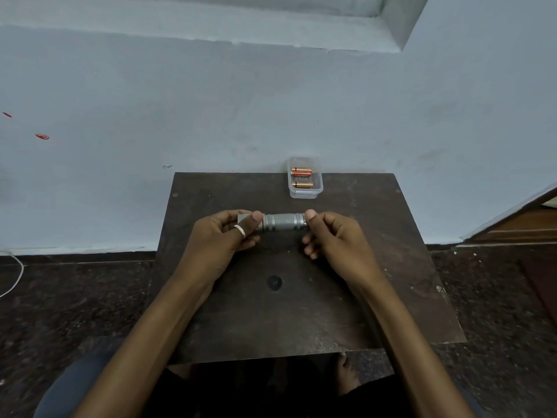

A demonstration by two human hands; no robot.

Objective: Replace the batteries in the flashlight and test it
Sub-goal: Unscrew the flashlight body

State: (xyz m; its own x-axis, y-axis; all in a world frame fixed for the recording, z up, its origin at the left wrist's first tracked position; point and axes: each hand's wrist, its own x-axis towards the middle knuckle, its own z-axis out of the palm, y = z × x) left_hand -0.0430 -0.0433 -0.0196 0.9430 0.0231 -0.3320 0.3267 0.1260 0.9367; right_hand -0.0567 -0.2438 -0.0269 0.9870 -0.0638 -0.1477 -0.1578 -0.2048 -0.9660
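Note:
A short silver flashlight (283, 221) with a knurled body is held level above the dark wooden table (376, 236), lying left to right. My left hand (224, 239), with a ring on one finger, grips its wider head end. My right hand (331, 236) pinches its tail end between thumb and fingers. A small clear plastic box (305, 193) stands at the table's far edge, holding orange and gold batteries (301, 177).
The table stands against a pale blue wall (211, 116). A dark round mark (274, 282) sits on the tabletop between my forearms. A white cord (15, 276) lies on the dark speckled floor at the left. A wooden door frame (527, 221) is at the right.

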